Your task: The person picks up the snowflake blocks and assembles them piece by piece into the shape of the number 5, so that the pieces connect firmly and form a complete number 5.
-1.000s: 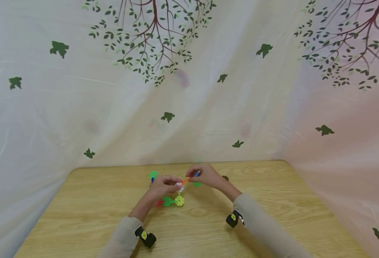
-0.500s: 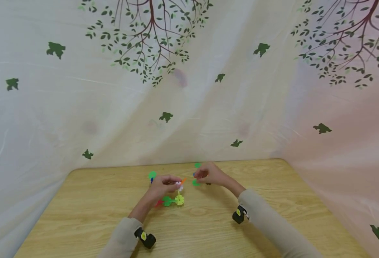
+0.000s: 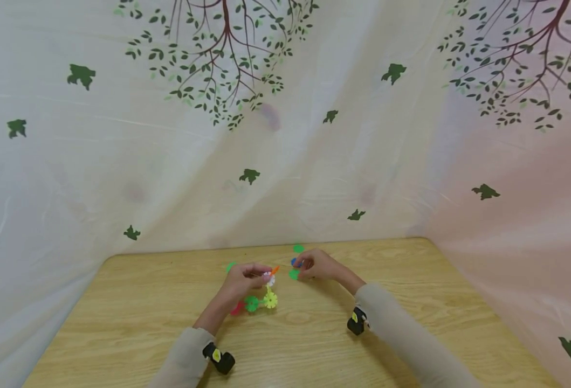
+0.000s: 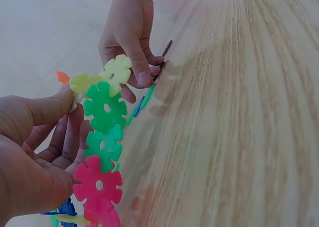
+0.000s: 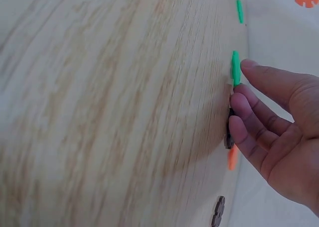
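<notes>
In the head view my left hand pinches a white snowflake disc in a chain of interlocking plastic snowflake discs. An orange disc sticks up from the white one. Below hang a yellow disc, a green disc and a red disc. My right hand is low over loose discs at the table's far side, thumb and fingers parted. Its fingertips are by a loose green disc and a dark brown disc; whether they touch is hard to tell.
On the wooden table another loose green disc and a blue disc lie near the right hand. A second brown disc and an orange disc show in the right wrist view. A printed curtain hangs behind.
My right hand has let go of the orange disc and moved right, then down to the loose discs. The left hand has stayed nearly still with the chain.
</notes>
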Tool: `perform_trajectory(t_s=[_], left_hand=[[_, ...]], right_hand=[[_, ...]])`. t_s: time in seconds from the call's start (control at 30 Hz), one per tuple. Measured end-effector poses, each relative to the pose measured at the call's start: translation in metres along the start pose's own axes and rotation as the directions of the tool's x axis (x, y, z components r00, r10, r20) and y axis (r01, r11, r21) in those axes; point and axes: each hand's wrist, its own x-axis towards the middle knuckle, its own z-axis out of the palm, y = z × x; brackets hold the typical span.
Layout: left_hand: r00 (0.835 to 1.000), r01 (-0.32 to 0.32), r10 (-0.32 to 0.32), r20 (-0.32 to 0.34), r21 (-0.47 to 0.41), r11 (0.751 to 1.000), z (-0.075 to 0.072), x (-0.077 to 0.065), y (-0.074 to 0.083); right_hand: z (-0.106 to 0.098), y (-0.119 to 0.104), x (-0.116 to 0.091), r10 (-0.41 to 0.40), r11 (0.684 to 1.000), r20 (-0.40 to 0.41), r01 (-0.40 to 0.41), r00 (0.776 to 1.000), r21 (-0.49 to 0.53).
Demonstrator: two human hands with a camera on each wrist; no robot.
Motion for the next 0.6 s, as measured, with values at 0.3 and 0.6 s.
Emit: perform_trajectory(t_s=[0.3, 0.6], left_hand=[[0.998, -0.055, 0.055, 0.0, 0.019, 0.998, 0.0002, 0.0004, -0.0012], [0.996, -0.08, 0.081, -0.049, 0.015, 0.997, 0.0028, 0.001, -0.0001]], right_hand=[[0.0025, 0.0005, 0.0039, -0.006, 0.999, 0.018, 0.006, 1.0, -0.037], [0.0041, -0.0047, 0.003, 0.013, 0.999, 0.02, -0.012, 1.0, -0.053]])
